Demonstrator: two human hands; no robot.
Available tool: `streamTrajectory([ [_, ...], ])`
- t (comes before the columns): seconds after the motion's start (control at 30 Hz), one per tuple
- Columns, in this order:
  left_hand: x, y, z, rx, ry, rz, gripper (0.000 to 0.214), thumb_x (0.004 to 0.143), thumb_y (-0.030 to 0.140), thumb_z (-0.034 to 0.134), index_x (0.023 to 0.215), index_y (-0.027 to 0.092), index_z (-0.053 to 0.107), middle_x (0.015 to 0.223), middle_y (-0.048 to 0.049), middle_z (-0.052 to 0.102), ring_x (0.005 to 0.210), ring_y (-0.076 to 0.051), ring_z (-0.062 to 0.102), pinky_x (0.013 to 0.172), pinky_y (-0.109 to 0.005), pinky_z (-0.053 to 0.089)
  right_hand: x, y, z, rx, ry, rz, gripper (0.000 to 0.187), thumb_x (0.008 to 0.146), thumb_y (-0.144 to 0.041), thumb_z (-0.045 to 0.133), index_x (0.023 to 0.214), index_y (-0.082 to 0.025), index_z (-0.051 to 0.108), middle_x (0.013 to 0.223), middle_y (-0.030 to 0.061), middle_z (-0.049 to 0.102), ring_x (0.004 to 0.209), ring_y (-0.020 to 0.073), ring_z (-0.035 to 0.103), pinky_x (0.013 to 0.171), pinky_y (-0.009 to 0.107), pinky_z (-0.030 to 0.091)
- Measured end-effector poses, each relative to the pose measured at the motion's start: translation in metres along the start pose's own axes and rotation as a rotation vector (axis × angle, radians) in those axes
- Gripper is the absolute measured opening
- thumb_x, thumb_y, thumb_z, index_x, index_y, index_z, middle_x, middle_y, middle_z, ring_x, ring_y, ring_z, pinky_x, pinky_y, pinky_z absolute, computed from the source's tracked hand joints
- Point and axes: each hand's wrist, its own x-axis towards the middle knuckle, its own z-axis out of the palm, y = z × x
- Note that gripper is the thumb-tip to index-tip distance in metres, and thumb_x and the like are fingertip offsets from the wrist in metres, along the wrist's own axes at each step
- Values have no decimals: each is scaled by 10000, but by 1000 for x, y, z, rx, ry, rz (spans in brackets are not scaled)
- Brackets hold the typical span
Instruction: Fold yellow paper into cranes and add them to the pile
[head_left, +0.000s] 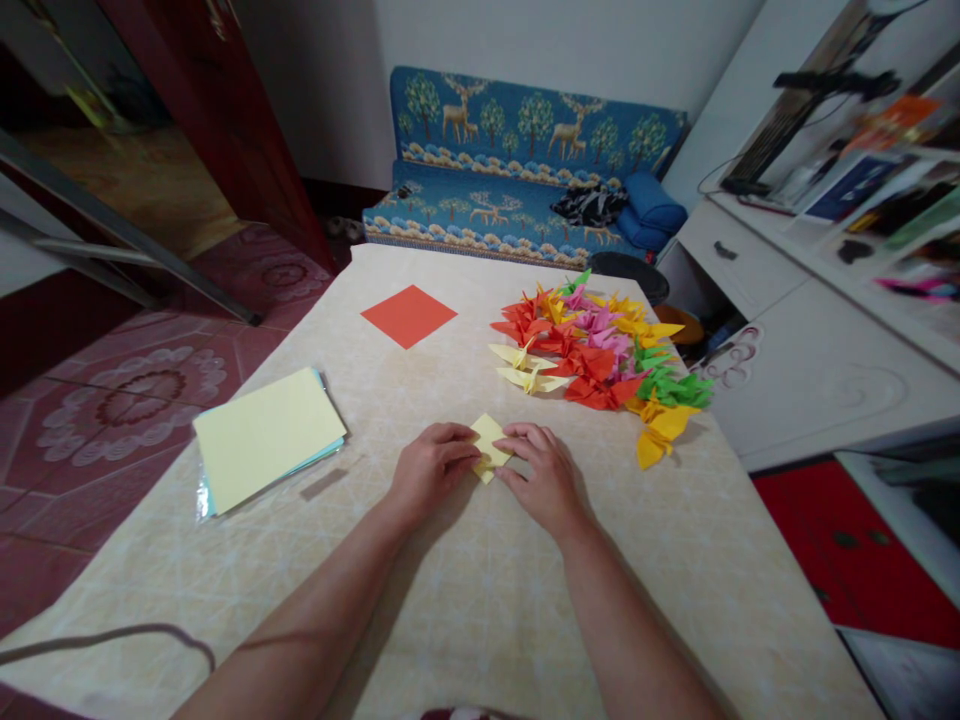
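Note:
A small piece of folded yellow origami paper (487,440), shaped like a diamond, lies on the table between both hands. My left hand (435,465) grips its left corner, with the thumb and fingers closed on the edge. On the opposite side, my right hand (544,475) pinches the right corner between thumb and fingers. Beyond the right hand sits a cluster of paper cranes (592,350) in red, pink, orange, green and pale yellow. A flat red paper square (409,316) lies farther off, ahead of the left hand.
At the left, a stack of yellow and blue paper sheets (270,438) rests partly in a clear wrapper. A dark cord (150,630) crosses the near left corner of the table (420,620). Behind stands a blue patterned sofa (495,190); a white cabinet (817,370) flanks the right side.

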Motion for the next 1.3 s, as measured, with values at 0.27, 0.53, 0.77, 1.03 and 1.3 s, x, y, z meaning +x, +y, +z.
streamTrajectory([
  [0.27, 3, 6, -2, -3, -18, -1, 219, 783, 350, 668, 952, 217, 714, 1047, -69, 674, 964, -208, 614, 805, -318, 515, 5, 5, 10, -7, 90, -34, 129, 764, -121, 658, 725, -239, 691, 993, 58, 628, 930, 211, 562, 804, 361, 484],
  [0.53, -18, 12, -10, -100, -28, 84, 173, 856, 181, 565, 923, 196, 724, 922, -66, 710, 815, -152, 665, 720, -257, 546, -17, -18, 6, 88, 50, -120, 154, 803, -81, 584, 822, -224, 637, 966, 48, 637, 956, 188, 574, 846, 335, 476],
  [0.77, -66, 12, -17, -91, -72, 93, 207, 876, 120, 519, 922, 190, 708, 1051, -85, 700, 972, -167, 666, 850, -282, 556, -43, -22, 2, -60, -14, -19, 154, 743, -76, 670, 818, -209, 678, 924, 37, 636, 861, 183, 578, 773, 321, 461],
  [1.03, -77, 29, -12, 66, 74, 134, 168, 832, 131, 597, 973, 178, 676, 986, -88, 692, 916, -188, 658, 757, -293, 573, -51, -30, 5, -63, -79, -116, 91, 817, -134, 640, 749, -191, 661, 751, 14, 620, 742, 161, 553, 687, 293, 408],
  [1.3, -78, 26, -15, 30, 85, 125, 155, 831, 93, 583, 921, 183, 672, 906, -69, 679, 861, -171, 614, 729, -292, 547, -63, -32, 9, -60, -37, 21, 73, 838, -169, 631, 795, -204, 680, 769, 22, 615, 751, 164, 554, 716, 300, 407],
])
